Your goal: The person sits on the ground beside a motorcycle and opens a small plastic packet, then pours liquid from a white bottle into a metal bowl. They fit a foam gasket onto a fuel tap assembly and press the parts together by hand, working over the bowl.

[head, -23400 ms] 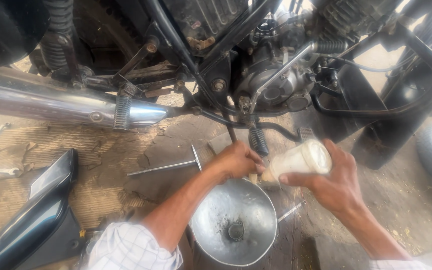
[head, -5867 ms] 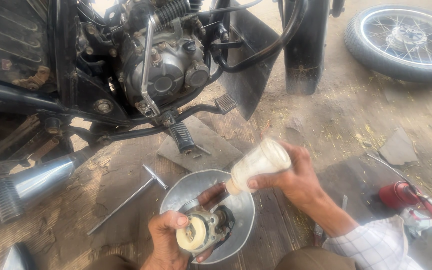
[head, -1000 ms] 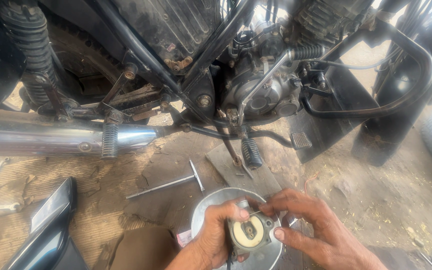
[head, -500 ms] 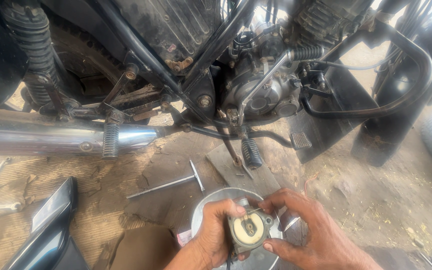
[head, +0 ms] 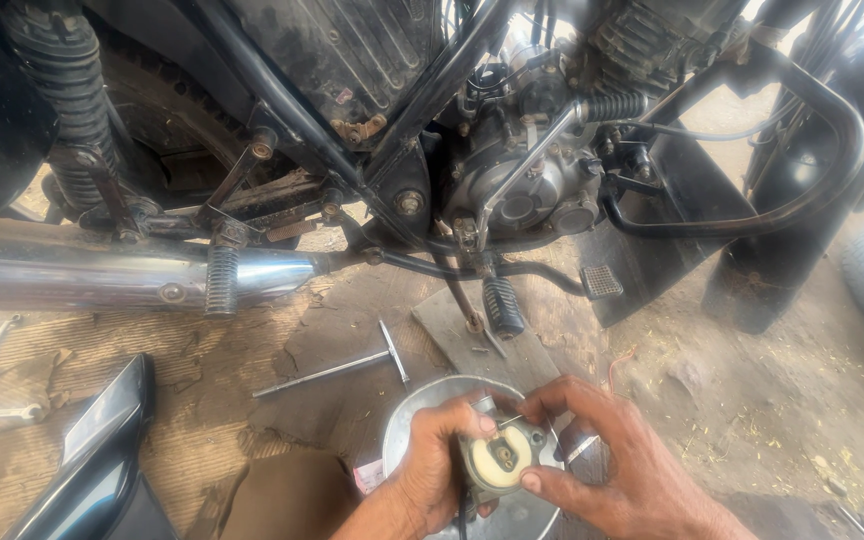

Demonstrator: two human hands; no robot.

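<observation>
While it sits over the metal bowl (head: 422, 420), the grimy round-faced carburetor (head: 499, 462) is clasped in the grip of left hand (head: 430, 478) and right hand (head: 607, 470).

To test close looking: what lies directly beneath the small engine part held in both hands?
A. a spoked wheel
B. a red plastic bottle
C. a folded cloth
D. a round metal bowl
D: both hands, left hand and right hand, hold the small engine part over the round metal bowl.
</observation>
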